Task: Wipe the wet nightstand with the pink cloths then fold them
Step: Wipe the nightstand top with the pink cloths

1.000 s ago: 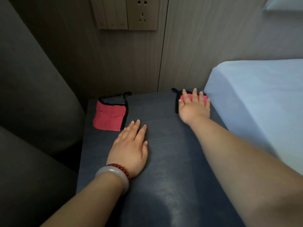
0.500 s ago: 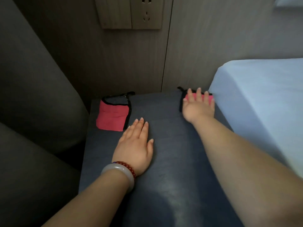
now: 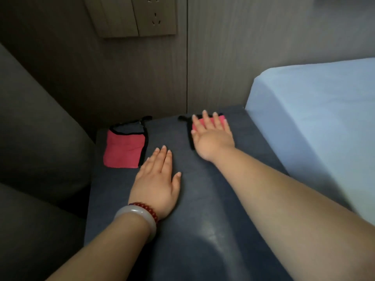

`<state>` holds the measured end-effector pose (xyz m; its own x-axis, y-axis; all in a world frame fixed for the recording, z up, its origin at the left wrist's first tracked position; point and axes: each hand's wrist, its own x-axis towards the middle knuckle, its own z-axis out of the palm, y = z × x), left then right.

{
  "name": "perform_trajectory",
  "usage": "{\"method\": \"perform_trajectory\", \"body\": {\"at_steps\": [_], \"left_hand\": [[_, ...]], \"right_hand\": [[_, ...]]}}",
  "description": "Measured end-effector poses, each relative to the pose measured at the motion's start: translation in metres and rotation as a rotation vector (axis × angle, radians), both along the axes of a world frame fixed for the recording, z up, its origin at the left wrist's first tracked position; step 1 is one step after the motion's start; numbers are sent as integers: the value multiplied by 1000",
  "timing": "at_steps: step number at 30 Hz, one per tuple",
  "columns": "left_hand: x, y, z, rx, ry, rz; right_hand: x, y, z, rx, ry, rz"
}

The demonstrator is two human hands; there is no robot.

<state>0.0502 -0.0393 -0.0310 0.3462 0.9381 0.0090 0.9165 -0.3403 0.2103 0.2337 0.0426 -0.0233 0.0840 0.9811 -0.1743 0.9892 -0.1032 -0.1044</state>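
The dark blue-grey nightstand (image 3: 203,230) fills the middle of the view. A folded pink cloth with black trim (image 3: 123,149) lies flat at its back left corner. A second pink cloth (image 3: 222,119) lies at the back right, mostly hidden under my right hand (image 3: 212,136), which presses on it with straight fingers. My left hand (image 3: 157,183) rests flat on the bare top, just right of and in front of the left cloth, fingers straight. A pale bangle and a red bead bracelet sit on my left wrist.
A bed with a light blue sheet (image 3: 314,118) borders the nightstand on the right. A dark upholstered seat (image 3: 36,138) stands to the left. A wood-panel wall with switches and a socket (image 3: 142,15) rises behind. A sheen shows on the nightstand's near part.
The view has shifted a little. Both hands stay flat in nearly the same places; my right hand still covers the right cloth.
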Motion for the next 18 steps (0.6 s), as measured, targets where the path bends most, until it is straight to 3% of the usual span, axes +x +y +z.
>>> {"method": "perform_trajectory", "body": {"at_steps": [3, 9, 11, 15, 18], "left_hand": [[1, 2, -1, -7, -12, -1], [3, 2, 2, -7, -28, 14], [2, 3, 0, -12, -14, 0], [0, 3, -2, 0, -16, -1], [-1, 3, -2, 7, -26, -7]], "right_hand": [[6, 0, -1, 62, 26, 264], [70, 26, 0, -41, -37, -388], [32, 25, 2, -38, -7, -293], [-15, 20, 0, 3, 32, 171], [43, 34, 4, -41, 7, 20]]}}
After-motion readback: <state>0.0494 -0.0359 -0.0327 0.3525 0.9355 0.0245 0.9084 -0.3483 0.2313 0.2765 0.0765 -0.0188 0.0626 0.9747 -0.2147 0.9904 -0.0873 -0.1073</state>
